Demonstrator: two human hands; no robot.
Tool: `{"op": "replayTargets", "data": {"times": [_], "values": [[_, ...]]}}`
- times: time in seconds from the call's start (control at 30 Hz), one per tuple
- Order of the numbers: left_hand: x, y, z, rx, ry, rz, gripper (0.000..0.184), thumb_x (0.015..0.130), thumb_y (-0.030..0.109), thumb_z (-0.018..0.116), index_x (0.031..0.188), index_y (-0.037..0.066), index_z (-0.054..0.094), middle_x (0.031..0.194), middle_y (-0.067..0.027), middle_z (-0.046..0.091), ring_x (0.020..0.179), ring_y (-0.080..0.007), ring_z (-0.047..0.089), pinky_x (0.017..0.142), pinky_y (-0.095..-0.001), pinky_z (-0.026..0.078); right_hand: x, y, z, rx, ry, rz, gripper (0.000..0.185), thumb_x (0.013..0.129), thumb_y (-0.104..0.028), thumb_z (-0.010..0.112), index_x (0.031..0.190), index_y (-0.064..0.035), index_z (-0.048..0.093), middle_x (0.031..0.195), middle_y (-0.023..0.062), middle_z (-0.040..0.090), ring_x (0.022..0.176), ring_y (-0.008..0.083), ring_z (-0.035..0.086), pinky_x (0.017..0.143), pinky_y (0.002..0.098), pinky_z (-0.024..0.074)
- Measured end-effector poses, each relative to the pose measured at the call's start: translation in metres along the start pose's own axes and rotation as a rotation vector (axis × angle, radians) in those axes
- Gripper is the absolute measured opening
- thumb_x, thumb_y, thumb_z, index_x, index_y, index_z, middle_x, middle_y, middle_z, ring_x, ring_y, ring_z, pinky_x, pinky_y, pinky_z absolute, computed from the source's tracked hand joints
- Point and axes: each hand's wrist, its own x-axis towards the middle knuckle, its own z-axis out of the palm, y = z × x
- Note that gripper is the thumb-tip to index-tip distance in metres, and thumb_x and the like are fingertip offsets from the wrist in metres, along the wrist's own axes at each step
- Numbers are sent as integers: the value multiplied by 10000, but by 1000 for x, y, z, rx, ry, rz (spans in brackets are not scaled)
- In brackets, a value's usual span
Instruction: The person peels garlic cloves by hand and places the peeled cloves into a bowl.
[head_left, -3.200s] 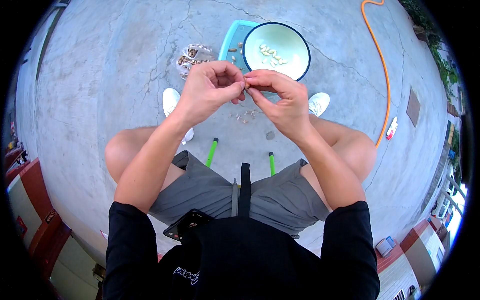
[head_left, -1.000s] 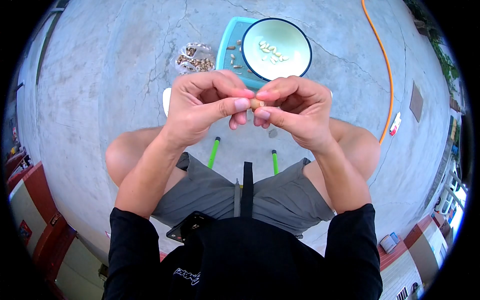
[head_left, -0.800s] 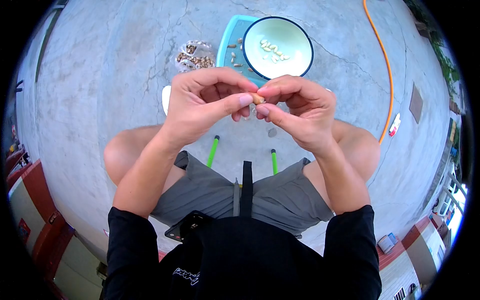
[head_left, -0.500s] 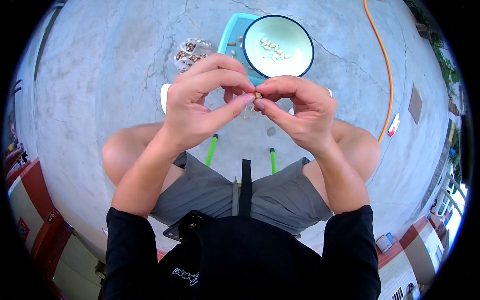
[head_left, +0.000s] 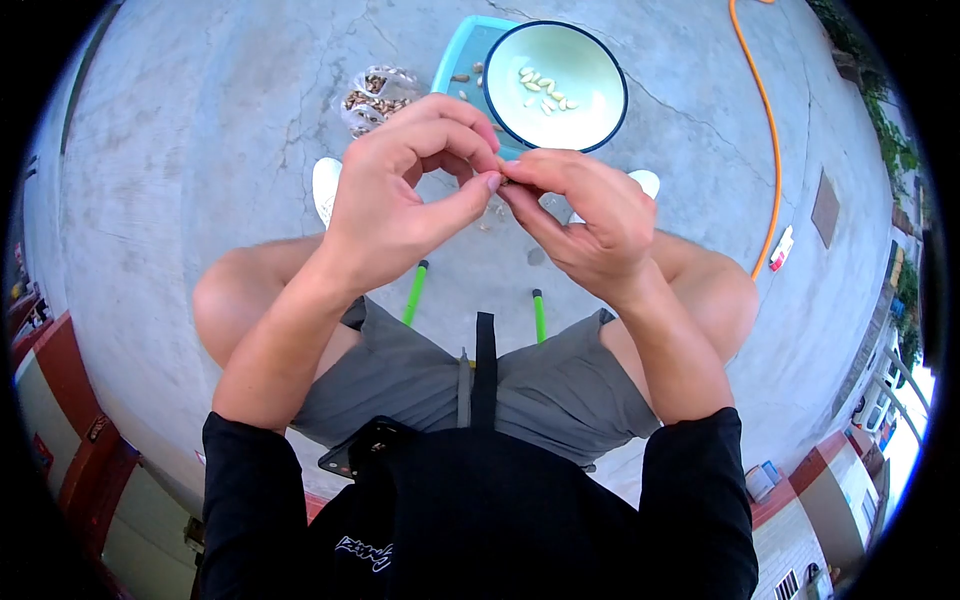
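Observation:
My left hand (head_left: 405, 185) and my right hand (head_left: 585, 210) meet in front of me, fingertips touching. Thumbs and fingers of both pinch a small brown-skinned piece that looks like a garlic clove (head_left: 503, 180), mostly hidden by the fingers. Just beyond them, a white bowl with a dark blue rim (head_left: 507, 128) holds several pale peeled cloves (head_left: 540, 82). The bowl rests on a turquoise tray (head_left: 455, 50), where a few brown unpeeled pieces (head_left: 461, 78) lie. Left of the tray is a clear plastic bag (head_left: 375, 100) full of brown pieces.
Thin scraps of skin (head_left: 485, 225) lie on the concrete floor (head_left: 220, 130) between my white shoes (head_left: 326, 188). An orange hose (head_left: 775, 150) runs along the right, near a red-and-white packet (head_left: 781, 248). Green stool legs (head_left: 415, 292) show between my knees. A phone (head_left: 368, 446) lies at my lap.
Both hands have shifted slightly left, and the right hand has turned, its fingers closing over the clove. The clove is more covered now. The view has moved a little, showing more of my shoes.

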Motion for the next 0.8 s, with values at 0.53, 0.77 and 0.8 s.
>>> {"op": "replayTargets", "data": {"times": [0.53, 0.77, 0.8], "values": [[-2, -3, 8, 5, 61, 7, 144, 719, -134, 608, 823, -35, 588, 1058, -100, 556, 921, -127, 557, 814, -258, 477, 1, -4, 1, 27, -7, -11, 217, 714, 33, 788, 906, -10, 698, 841, 112, 710, 715, 227, 705, 603, 286, 546], [2, -1, -2, -161, -26, -57, 128, 774, -125, 626, 883, -58, 616, 1078, -123, 570, 897, -122, 596, 792, -260, 534, 1, -7, -2, 163, -2, 151, 202, 738, 41, 785, 918, -5, 705, 856, 118, 718, 710, 193, 709, 628, 276, 558], [1, 0, -1, -127, -30, -40, 133, 779, -124, 628, 896, -61, 622, 1082, -127, 571, 900, -125, 602, 802, -265, 543, 1, -7, -3, 163, -1, 151, 202, 738, 41, 785, 918, -5, 705, 856, 118, 718, 710, 193, 709, 628, 276, 558]]}}
